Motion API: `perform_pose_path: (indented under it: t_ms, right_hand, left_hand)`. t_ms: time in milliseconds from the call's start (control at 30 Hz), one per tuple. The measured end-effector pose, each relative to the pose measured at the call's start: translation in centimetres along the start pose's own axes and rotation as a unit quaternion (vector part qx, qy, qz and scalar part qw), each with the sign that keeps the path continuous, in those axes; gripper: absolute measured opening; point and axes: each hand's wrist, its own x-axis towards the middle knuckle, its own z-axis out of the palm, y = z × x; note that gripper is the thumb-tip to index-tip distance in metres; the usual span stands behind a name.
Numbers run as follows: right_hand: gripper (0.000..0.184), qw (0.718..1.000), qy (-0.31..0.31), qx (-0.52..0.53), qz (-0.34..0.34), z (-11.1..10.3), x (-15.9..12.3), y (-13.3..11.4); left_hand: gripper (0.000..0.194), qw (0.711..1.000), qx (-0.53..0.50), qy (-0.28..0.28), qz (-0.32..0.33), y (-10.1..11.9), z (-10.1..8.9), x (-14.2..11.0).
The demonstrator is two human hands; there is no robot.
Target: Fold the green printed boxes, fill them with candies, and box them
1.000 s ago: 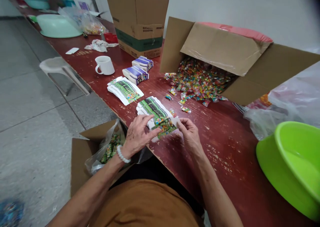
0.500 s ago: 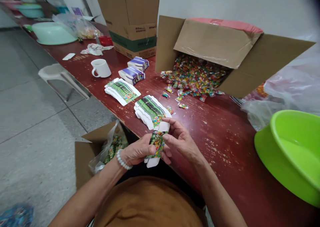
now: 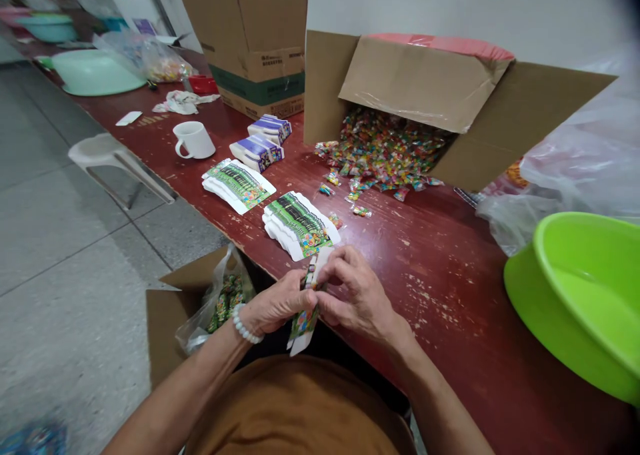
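Observation:
Between my two hands is a small green printed carton [image 3: 303, 324] with white end flaps, turned edge-on and tilted. My left hand [image 3: 280, 303], with a beaded bracelet on the wrist, grips its left side. Thumb and bent fingers of my right hand [image 3: 350, 288] pinch the carton near its upper end; the fingertips partly hide it. Just beyond my hands, a fanned stack of flat green cartons [image 3: 299, 223] lies on the red table [image 3: 400, 255]. Another green stack [image 3: 239, 183] lies farther left.
Wrapped candies [image 3: 387, 151] spill from a tipped cardboard box [image 3: 415, 78]. A green basin [image 3: 555, 295] stands at right. Purple cartons [image 3: 257, 151], a white mug [image 3: 195, 140] and a tall box [image 3: 255, 48] stand farther back. Below the table edge, an open box [image 3: 163, 338] holds bagged green packs.
The carton has turned from showing its printed face to edge-on. My right fingers have curled in and closed on its upper part. The view has shifted slightly.

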Motion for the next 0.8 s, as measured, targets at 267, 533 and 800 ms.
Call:
perform_pose_path:
  t_ms: [267, 533, 800]
  right_hand:
    - [0.023, 0.988, -0.063, 0.1, 0.099, -4.7, -1.3, 3.3]
    - [0.023, 0.97, 0.04, -0.075, 0.228, -5.6, -2.9, 6.3]
    - [0.028, 0.987, 0.084, 0.112, 0.083, -3.0, -0.8, -1.1]
  left_hand:
    - [0.065, 0.989, -0.11, 0.086, -0.054, -1.2, -3.3, -0.1]
    - [0.074, 0.991, -0.122, -0.032, -0.037, -0.7, -1.3, -0.5]
    - [0.042, 0.999, -0.016, 0.029, -0.013, 0.6, 1.2, -0.7]
